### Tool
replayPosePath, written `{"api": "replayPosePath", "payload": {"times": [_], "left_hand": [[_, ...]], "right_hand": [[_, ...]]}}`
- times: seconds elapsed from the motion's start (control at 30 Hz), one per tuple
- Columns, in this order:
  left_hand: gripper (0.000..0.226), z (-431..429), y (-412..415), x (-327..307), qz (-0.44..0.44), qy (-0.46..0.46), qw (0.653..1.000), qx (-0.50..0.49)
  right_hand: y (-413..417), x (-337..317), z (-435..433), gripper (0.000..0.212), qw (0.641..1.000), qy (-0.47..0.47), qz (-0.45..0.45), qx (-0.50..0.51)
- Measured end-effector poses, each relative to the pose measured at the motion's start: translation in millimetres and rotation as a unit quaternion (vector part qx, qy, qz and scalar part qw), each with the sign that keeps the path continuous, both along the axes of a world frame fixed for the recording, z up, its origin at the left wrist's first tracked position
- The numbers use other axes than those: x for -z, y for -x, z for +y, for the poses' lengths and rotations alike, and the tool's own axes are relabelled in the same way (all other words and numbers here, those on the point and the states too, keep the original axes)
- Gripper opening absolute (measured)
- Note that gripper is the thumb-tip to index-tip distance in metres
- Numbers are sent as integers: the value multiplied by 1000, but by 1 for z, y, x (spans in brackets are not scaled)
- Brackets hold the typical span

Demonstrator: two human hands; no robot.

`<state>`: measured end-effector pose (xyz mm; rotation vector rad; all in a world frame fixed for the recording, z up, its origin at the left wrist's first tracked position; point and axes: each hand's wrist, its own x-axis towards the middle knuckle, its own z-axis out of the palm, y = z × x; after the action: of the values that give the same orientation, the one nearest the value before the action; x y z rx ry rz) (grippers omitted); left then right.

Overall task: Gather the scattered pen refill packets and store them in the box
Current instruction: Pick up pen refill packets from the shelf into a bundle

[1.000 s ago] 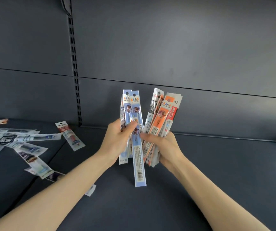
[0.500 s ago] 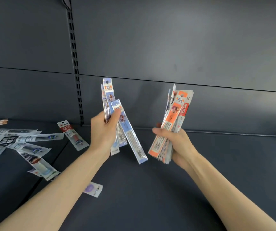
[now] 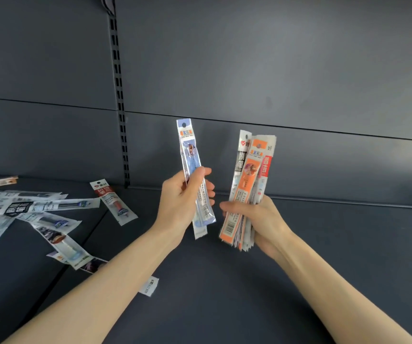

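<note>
A few slim blue-and-silver plastic refill packets [image 3: 192,170] stand upright in the left hand [image 3: 181,202], the thumb pinching them against curled fingers at mid-length. At three o'clock from them, just apart, a thick fanned bundle of packets [image 3: 248,184] fronted by an orange one is clamped low down by the right hand [image 3: 262,219], fingers wrapped round it. These look feather-light, floppy and slick to me, glossy film that will slide apart unless squeezed near the middle of the stack. Out at nine o'clock, more loose packets [image 3: 38,212] lie scattered across the dark grey metal shelf [image 3: 299,269], a red-and-white one [image 3: 111,197] nearest. A small white packet end [image 3: 149,285] peeks out at seven o'clock, by the left forearm. No box in sight.
</note>
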<state>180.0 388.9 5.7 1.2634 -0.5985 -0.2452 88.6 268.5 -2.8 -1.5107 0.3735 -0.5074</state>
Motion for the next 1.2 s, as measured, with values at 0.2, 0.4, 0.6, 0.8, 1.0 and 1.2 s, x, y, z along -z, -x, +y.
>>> {"api": "replayPosePath", "payload": {"times": [0.2,0.4,0.6,0.8,1.0,1.2], "left_hand": [[15,0,3,2,64,-18,995,69],[31,1,8,3,70,-21,981,178],[52,0,5,-27,-16,-28,978,206],[33,-5,-3,-25,-63,-97,975,192],[36,-2,-5,-22,-95,-123,966,206],[38,2,-11,-23,-115,-141,961,207]], "right_hand": [[4,1,1,26,999,-6,-7,-51],[1,5,8,32,999,18,-1,-48],[-4,-3,10,38,993,69,-5,-100],[-9,0,17,40,980,137,19,-142],[-14,2,22,30,969,193,22,-153],[-18,4,22,21,969,197,5,-148]]}}
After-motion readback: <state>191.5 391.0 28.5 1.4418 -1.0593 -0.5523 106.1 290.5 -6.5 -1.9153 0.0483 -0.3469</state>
